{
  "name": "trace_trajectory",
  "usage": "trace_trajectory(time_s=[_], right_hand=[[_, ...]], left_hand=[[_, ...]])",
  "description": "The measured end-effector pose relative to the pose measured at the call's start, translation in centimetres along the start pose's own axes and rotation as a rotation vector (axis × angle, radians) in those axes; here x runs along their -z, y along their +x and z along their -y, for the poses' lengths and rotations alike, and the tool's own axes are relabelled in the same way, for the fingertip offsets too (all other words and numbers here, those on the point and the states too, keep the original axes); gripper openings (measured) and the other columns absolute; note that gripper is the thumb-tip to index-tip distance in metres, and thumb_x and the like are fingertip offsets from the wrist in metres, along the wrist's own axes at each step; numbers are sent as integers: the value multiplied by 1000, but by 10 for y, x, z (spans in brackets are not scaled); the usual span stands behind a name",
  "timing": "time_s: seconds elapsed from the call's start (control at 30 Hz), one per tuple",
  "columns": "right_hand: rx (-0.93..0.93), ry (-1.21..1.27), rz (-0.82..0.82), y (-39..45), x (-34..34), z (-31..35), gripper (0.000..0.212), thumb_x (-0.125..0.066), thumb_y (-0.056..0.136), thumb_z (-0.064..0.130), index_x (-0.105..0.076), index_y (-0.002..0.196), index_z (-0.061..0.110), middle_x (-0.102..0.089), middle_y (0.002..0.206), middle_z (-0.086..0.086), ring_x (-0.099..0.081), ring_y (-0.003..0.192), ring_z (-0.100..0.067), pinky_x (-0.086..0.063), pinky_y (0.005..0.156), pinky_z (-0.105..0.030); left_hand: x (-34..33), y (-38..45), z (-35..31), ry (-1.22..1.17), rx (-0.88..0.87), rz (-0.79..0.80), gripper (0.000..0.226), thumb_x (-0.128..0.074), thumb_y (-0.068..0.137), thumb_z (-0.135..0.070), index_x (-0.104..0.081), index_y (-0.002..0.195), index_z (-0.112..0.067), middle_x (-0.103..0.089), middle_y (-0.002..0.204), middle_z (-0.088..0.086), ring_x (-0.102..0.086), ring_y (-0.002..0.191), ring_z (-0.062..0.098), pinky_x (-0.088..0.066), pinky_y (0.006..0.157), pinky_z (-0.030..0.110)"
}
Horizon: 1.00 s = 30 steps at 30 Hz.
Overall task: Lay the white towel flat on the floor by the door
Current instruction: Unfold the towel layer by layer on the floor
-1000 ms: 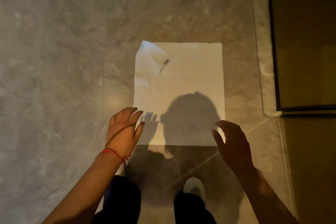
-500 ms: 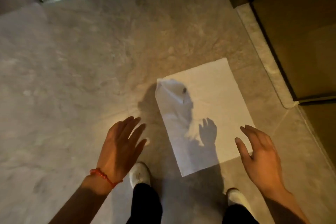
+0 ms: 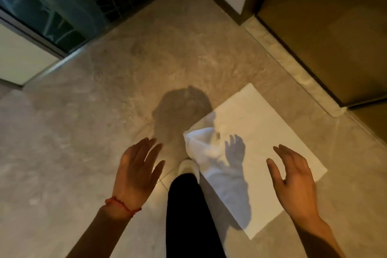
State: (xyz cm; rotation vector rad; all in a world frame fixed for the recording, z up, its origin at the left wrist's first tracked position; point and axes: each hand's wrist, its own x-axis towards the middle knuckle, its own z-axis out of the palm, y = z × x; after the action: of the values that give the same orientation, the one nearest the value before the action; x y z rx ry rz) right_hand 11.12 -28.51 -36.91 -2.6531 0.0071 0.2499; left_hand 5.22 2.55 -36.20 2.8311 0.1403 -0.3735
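A: Left hand [image 3: 138, 174] is spread, fingers [image 3: 150, 153] released, holding nothing, over bare floor [image 3: 62, 153]. A red bracelet [image 3: 123, 205] sits on that wrist.

B: Where is the towel [image 3: 261, 153]?

A: On the floor right of centre, near the stone threshold [image 3: 293, 65] and the brown door [image 3: 335, 37], not touching either. Mostly flat. The corner nearest the left hand is bunched and folded over, with a small tag [image 3: 217, 135] showing.

B: So the step in hand?

A: My judgement: flatten that rumpled corner. Pinch its tip, draw it outward along the towel's diagonal, then press the fold down with a flat palm. Pull lightly, or the whole sheet will slide on the smooth tile.

B: Obstacles?

A: A white shoe [image 3: 189, 168] and dark trouser leg [image 3: 188, 216] stand right at the bunched edge; whether the shoe pins the cloth, I cannot tell. Hand shadows fall across the towel and hide creases.

B: Right hand [image 3: 293, 182]?

A: Open above the towel's near right part, fingers released, grasping nothing. Contact with the cloth: none visible.
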Motion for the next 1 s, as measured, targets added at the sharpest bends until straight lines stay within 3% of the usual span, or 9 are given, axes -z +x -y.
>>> trace_trajectory(time_s=[0.07, 0.17, 0.27, 0.37, 0.43, 0.53, 0.67, 0.83, 1.0], right_hand=[[-63, -11, 0, 24, -7, 10, 43, -44, 86, 35, -56, 119, 10, -58, 125, -15, -50, 116, -33, -42, 93, -46], [-179, 43, -41, 45, -16, 32, 37, -47, 91, 32, -55, 121, 12, -56, 128, -14, -47, 119, -32, -40, 96, -45], [-284, 118, -86, 68, -20, 54, 36, -51, 90, 31, -55, 121, 13, -55, 129, -13, -45, 120, -27, -40, 95, -45], [-319, 109, -113, 75, -33, 76, 43, -44, 86, 35, -55, 120, 13, -57, 127, -13, -43, 117, -23, -42, 94, -43], [-489, 138, -192, 100, -35, 90, 44, -41, 86, 37, -54, 121, 14, -56, 127, -12, -44, 118, -25, -42, 94, -43], [-484, 110, -194, 103, -42, 98, 47, -40, 87, 42, -55, 120, 13, -57, 127, -12, -46, 118, -27, -44, 92, -45], [-738, 168, -333, 111, -44, 120, 38, -48, 91, 33, -54, 122, 12, -55, 129, -14, -46, 120, -30, -43, 93, -45], [-979, 247, -503, 106, -49, 135, 35, -54, 89, 25, -55, 122, 12, -55, 129, -15, -47, 121, -31, -43, 92, -45], [-1119, 316, -573, 92, -62, 120, 36, -54, 89, 24, -54, 122, 10, -55, 129, -15, -45, 122, -30, -39, 97, -42]], left_hand=[[8, 41, 5, 12, -98, 22, 57, -15, 95, -47, -55, 115, -11, -63, 119, 14, -52, 116, 27, -38, 95, 36], [31, 95, 7, 45, -232, 41, 53, -14, 96, -45, -51, 116, -13, -63, 120, 14, -57, 112, 31, -47, 90, 45], [53, 149, 4, 84, -393, 33, 47, -17, 96, -41, -49, 117, -14, -64, 117, 14, -59, 109, 30, -51, 88, 44], [69, 191, 16, 120, -474, -20, 45, -20, 96, -41, -50, 117, -14, -64, 117, 13, -58, 111, 29, -48, 90, 41], [74, 257, 21, 158, -611, 64, 48, -18, 96, -42, -51, 116, -13, -63, 118, 13, -56, 113, 29, -43, 92, 41], [82, 282, 30, 189, -667, 42, 49, -19, 96, -42, -52, 115, -11, -64, 116, 15, -49, 114, 27, -34, 91, 38], [108, 342, 27, 191, -923, 109, 47, -19, 96, -41, -49, 117, -11, -63, 117, 17, -41, 114, 23, -32, 90, 39], [118, 391, -6, 307, -1162, 204, 47, -23, 95, -40, -54, 115, -11, -62, 118, 14, -45, 111, 23, -34, 90, 38], [100, 409, -77, 342, -1339, 248, 49, -21, 95, -41, -54, 114, -11, -62, 118, 15, -54, 112, 28, -48, 87, 42]])
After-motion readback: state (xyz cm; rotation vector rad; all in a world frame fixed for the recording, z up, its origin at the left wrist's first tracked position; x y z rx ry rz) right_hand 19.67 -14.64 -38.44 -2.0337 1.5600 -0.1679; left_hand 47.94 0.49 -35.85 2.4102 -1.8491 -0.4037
